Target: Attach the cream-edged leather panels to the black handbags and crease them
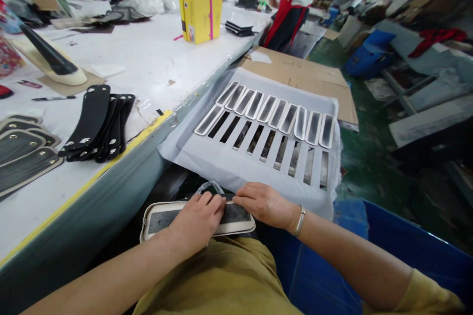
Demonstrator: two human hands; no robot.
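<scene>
A long cream-edged piece with rounded ends and a dark grey middle panel (pixel 162 220) lies across my lap. My left hand (pixel 197 219) rests over its middle, fingers curled onto the far edge. From the right, my right hand (pixel 264 203), with a bracelet at the wrist, has its fingertips pressed together on the same edge, close to the left fingertips. What lies under the fingertips is hidden. Just beyond, a pale grey sheet (pixel 221 160) with a row of cut slots carries several white-rimmed dark strips (pixel 254 105) along its far side.
On the white table (pixel 155 59) at left lie black snap-fastened straps (pixel 88 118), grey cream-edged pieces (pixel 22 145) and a yellow box (pixel 203 17). Cardboard (pixel 314 76) lies beyond the sheet. A blue bin (pixel 402 236) stands at right. A person in a red apron (pixel 291 0) stands farther off.
</scene>
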